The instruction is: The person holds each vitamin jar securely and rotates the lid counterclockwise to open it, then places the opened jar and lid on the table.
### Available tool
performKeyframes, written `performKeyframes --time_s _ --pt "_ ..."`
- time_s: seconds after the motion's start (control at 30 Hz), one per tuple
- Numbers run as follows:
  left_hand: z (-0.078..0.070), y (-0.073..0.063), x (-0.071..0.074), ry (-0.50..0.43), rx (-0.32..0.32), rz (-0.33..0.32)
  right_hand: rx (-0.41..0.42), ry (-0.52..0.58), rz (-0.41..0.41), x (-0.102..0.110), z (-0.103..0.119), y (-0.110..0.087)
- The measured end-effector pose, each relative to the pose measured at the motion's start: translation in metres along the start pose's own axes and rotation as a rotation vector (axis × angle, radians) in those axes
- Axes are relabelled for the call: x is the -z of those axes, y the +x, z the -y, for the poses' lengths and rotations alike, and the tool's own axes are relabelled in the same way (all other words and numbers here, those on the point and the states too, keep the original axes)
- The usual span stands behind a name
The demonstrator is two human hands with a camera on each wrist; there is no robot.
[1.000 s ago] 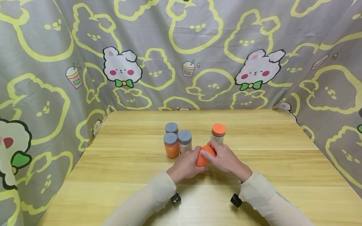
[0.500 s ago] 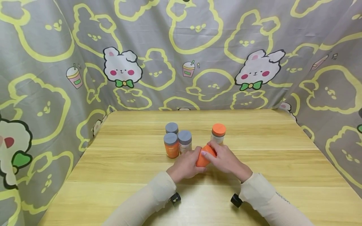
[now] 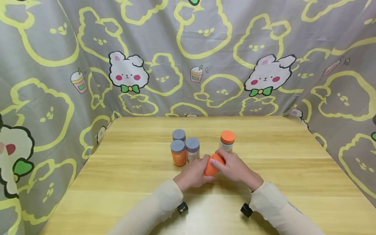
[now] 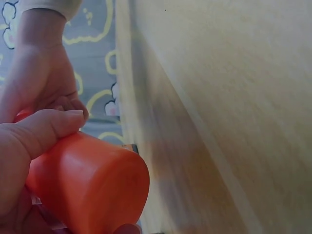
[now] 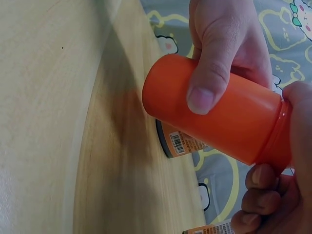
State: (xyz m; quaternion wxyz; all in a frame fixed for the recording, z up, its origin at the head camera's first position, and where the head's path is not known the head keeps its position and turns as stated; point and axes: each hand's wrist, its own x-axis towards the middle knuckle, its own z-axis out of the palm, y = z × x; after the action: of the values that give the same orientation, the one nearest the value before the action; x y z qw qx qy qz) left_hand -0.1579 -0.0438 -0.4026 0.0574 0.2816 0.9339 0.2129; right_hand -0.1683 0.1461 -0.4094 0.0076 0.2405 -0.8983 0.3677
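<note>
Both hands hold an orange plastic bottle (image 3: 211,167) tilted over the table. My left hand (image 3: 194,173) wraps its smooth body, and the thumb lies along the side in the right wrist view. At the other end, my right hand (image 3: 236,165) grips the orange cap (image 5: 277,152), its fingers curled beneath. A groove shows between cap and body there. In the left wrist view, the rounded base of the bottle (image 4: 109,187) points toward the camera, while the cap end is mostly hidden by the hands.
Left of the hands stand an orange jar with a grey lid (image 3: 178,157), a pale jar with a grey lid (image 3: 192,147) and another grey-lidded jar (image 3: 179,134) behind. An orange-lidded jar (image 3: 227,139) stands just beyond the right hand. A patterned curtain (image 3: 202,58) surrounds the wooden table (image 3: 132,163).
The head view has shifted slightly, so everything sits a little lower in it. Both hands keep the same hold on the bottle, and the standing jars stay in place.
</note>
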Motion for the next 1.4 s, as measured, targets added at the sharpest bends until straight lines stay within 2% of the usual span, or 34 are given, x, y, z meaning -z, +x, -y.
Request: performKeyframes --time_s 0.23,0.67,1.17,1.4 --pt "0.0002 0.0015 -0.001 -0.005 -0.021 0.006 0.036 -0.015 -0.017 0.0012 -0.0025 -0.0012" --pt "-0.0001 0.0022 0.0036 -0.032 -0.015 0.04 0.082 -0.008 -0.023 0.0002 -0.0056 0.0005" --pt "0.0003 0.0043 0.007 -0.011 -0.024 0.069 0.087 0.017 0.009 0.0031 -0.0031 0.0002" --pt "0.0044 0.0053 0.0077 -0.091 -0.034 0.134 0.148 0.005 0.021 0.005 -0.0045 -0.0014"
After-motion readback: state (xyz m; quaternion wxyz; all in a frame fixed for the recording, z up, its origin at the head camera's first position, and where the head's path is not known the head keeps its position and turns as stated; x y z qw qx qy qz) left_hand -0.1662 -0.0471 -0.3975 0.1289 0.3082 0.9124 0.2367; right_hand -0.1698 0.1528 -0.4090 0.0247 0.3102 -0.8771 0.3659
